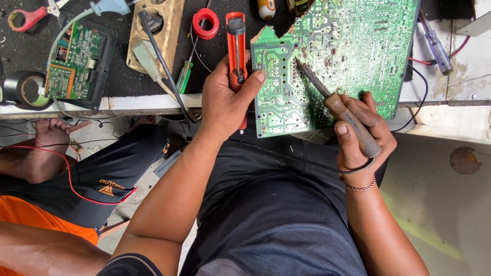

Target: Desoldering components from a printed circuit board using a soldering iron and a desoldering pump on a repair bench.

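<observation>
Soldering work on a large green circuit board (353,46), upper centre-right of the frame, its lower edge hanging over the bench edge toward the lap.

- Right hand (360,135), right of centre: fingers wrapped tight round the brown wooden handle of a soldering iron (335,105). The metal tip slants up-left and meets the board among its solder joints.
- Left hand (225,102), centre: closed about a red-orange desoldering pump (236,46), thumb laid across onto the board's left edge. The pump stands upright just beside the board; its nozzle is hidden in the palm.
- Bench (143,102), top of frame, dark surface with a pale front edge. On it: a smaller green board in a black tray (76,61) at upper left; a roll of black tape (23,89) at far left; a red ring of tape (205,23) at top centre; a green-handled screwdriver (183,76); a blue-handled screwdriver (434,43) at upper right.
- Another person's bare foot (43,148) and orange clothing, left edge.

Handling note, as judgement: keep the tip steady on one joint until the solder flows, bring the pump nozzle close alongside before firing, and brace the board with the thumb so it does not shift.
</observation>
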